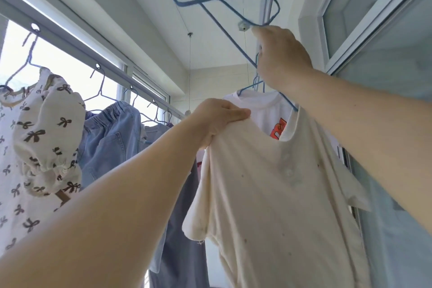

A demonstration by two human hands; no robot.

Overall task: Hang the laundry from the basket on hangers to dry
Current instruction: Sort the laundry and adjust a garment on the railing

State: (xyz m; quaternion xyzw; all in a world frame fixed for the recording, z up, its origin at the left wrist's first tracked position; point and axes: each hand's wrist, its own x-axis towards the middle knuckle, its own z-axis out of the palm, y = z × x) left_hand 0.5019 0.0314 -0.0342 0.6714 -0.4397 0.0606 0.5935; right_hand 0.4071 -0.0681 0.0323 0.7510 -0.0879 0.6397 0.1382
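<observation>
Overhead, the left hand (218, 121) pinches the cream T-shirt (275, 194) at its shoulder while the right hand (281, 58) grips its blue wire hanger (288, 103).

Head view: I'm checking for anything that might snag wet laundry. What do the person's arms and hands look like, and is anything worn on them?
Both forearms are bare as far as the frame shows. The left hand and right hand show no gloves, rings, watch or bracelets.

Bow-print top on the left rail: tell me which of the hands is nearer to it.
Left. The left hand grips the cream T-shirt's shoulder, right of the bow-print top; the right hand is farther right, higher.
</observation>
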